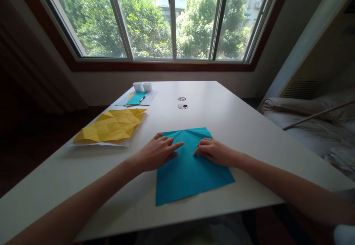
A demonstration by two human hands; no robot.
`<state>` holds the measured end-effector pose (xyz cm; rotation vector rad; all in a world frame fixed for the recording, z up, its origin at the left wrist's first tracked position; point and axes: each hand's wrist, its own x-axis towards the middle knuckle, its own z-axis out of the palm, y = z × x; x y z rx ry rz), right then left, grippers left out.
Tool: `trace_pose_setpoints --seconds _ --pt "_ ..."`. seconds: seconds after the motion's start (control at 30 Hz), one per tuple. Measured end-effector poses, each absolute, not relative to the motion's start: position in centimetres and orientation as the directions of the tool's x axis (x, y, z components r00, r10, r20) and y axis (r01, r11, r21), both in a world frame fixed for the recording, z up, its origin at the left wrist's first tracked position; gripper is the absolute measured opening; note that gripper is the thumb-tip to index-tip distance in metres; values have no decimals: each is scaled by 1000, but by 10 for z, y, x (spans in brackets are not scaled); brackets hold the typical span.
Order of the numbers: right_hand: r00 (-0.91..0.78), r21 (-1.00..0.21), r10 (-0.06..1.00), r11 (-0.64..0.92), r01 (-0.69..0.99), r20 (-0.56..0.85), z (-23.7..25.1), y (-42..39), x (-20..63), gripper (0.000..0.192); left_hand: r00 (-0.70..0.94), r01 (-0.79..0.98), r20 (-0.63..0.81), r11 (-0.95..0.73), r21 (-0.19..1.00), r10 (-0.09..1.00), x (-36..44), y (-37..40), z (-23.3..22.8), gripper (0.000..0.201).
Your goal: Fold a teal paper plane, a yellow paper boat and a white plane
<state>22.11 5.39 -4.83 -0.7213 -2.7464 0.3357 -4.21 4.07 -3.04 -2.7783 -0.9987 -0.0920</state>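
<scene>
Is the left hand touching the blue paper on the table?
Touching. The head view shows the left hand lying flat on the blue paper, fingers pressing its surface.

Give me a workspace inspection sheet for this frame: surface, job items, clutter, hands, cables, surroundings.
Surface: white table, two round grommet holes mid-table.
Job's things: blue paper, partly folded, lying flat near the front edge.
Clutter: creased yellow paper on a white sheet at left; small teal sheet with a pen; two white boxes behind.
Grippers: left hand and right hand press flat on the blue paper.
Cables: nothing seen.
Surroundings: window with trees; bedding at right.
</scene>
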Motion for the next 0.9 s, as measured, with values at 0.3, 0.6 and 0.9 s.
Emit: trace_pose_setpoints --seconds 0.3,0.6,0.9 --pt "-806 -272 542 834 480 237 -53 60 212 25 783 606 122 -793 69 609 -19 61 -42 28" --pt "-698 -194 715 680 707 -35 -67 72 219 74 734 675 -11 -728 121 679 -29 67 -58 68" --pt "-591 -192 803 594 781 80 -72 69 230 60 773 628 3 -765 141 635 -31 66 -58 65"
